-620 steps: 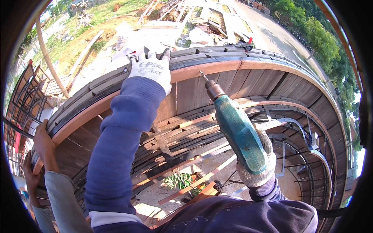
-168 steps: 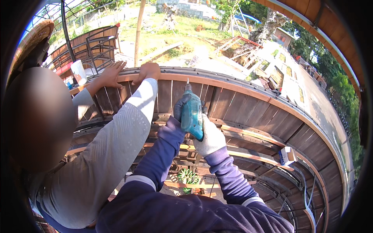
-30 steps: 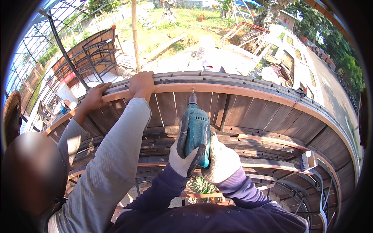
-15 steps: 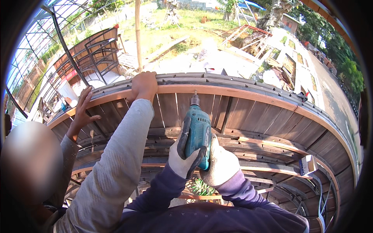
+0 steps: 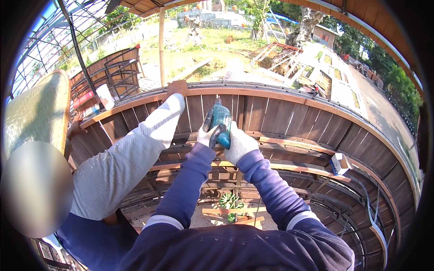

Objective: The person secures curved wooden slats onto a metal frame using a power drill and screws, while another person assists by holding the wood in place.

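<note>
A teal power drill (image 5: 221, 118) points away from me, its chuck up against the curved wooden rail (image 5: 266, 93) along the top of the plank wall. My left hand (image 5: 209, 134), in a white glove with dark fingers, grips the drill's left side. Wrapped round its right side and rear is my right hand (image 5: 240, 145), in a white glove. The bit's tip is too small to make out where it meets the rail. Just left of the drill, a co-worker's bare hand (image 5: 177, 87) holds the rail; that person's other hand (image 5: 76, 126) rests at the rail farther left.
The co-worker, in a woven hat (image 5: 38, 110), leans in close on my left. A small open box (image 5: 340, 164) sits on a curved ledge to the right. Curved slats and metal frames drop away below me, with a green plant (image 5: 230, 201) beneath. Beyond the rail lie timber and grass.
My view has tilted up, and my arms reach out farther with the drill still at the rail. The co-worker's hat has come into view, and their left-side hand sits lower.
</note>
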A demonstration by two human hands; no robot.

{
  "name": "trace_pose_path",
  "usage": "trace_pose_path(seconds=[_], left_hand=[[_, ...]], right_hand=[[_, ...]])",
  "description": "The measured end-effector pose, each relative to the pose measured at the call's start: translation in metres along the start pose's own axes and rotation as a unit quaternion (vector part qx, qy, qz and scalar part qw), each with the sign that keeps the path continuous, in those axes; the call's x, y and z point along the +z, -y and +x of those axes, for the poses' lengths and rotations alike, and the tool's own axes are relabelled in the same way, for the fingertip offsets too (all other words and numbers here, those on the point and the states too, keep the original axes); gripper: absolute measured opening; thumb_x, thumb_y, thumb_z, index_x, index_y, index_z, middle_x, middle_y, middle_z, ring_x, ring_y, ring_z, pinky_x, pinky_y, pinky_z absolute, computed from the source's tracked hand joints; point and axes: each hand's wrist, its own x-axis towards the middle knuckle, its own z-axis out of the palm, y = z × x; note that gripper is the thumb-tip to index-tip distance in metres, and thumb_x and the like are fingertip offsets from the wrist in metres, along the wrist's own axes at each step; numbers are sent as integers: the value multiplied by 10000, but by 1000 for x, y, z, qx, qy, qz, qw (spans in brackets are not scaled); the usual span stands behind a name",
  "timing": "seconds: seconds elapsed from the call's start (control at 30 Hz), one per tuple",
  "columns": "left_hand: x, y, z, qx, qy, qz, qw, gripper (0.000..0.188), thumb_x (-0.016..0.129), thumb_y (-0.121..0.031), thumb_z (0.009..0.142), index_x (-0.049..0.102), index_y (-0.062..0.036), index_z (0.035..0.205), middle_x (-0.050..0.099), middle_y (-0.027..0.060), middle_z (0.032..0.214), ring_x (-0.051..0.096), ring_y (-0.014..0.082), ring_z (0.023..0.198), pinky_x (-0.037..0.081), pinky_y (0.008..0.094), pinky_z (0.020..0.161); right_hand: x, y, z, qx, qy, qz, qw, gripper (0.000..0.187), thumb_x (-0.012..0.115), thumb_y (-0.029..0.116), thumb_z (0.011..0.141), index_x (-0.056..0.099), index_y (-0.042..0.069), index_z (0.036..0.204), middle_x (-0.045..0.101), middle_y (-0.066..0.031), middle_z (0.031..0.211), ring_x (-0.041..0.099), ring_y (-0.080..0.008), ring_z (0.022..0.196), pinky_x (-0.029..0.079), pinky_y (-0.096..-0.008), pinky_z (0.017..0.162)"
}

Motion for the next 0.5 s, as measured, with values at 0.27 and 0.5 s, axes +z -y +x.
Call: trace_pose_path(seconds=[0.27,0.5], left_hand=[[15,32,-157,-300,32,-355,885,506,660,-388,940,607,-20,1285,707,207,1143,692,399,1043,571,514,942],[-8,125,-260,-282,-71,-268,919,395,672,-262,888,660,33,1150,716,220,1062,697,393,990,572,526,927]], right_hand=[[4,-45,-206,-173,71,31,982,940,769,297,692,403,-53,1484,589,-259,1337,688,-383,1004,562,-460,832],[33,-160,-280,-170,197,-22,965,742,718,357,781,500,190,1470,687,-176,1171,675,-396,979,534,-511,838]])
